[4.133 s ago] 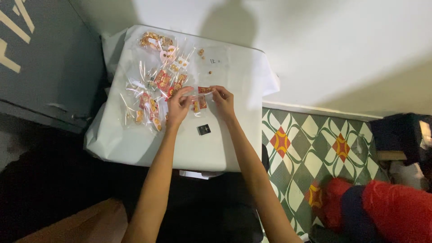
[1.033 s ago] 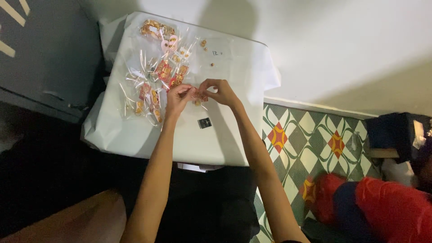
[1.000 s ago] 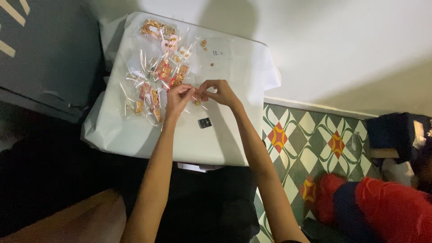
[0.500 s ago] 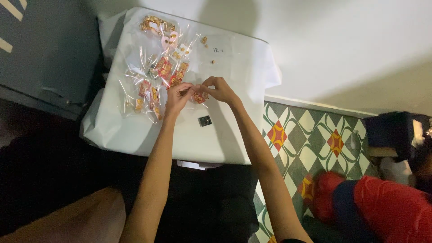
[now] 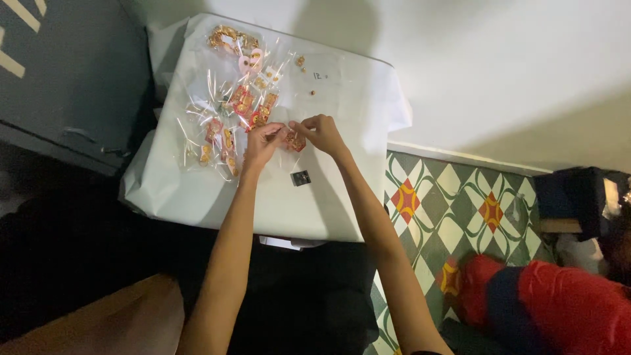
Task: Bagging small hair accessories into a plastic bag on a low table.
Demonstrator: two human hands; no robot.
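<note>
My left hand (image 5: 263, 142) and my right hand (image 5: 321, 132) meet above a table draped in white paper (image 5: 328, 197). Between their fingertips both pinch a small clear packet with a red and gold card (image 5: 293, 141) inside. Just left of my left hand lies a spread of several similar clear packets (image 5: 227, 121) holding red cards and gold pieces. A small black square object (image 5: 300, 178) rests on the paper below my hands.
A heap of gold pieces (image 5: 227, 38) sits at the table's far left corner, with a few loose gold bits (image 5: 300, 61) nearby. A dark grey cabinet (image 5: 59, 79) stands left. Patterned floor tiles (image 5: 453, 204) and a red and blue bundle (image 5: 552, 302) lie to the right.
Both hands have stayed together over the same spot, fingers shifting slightly on the packet. The view has drifted a little; four seconds ago the hands held the packet wider apart.
</note>
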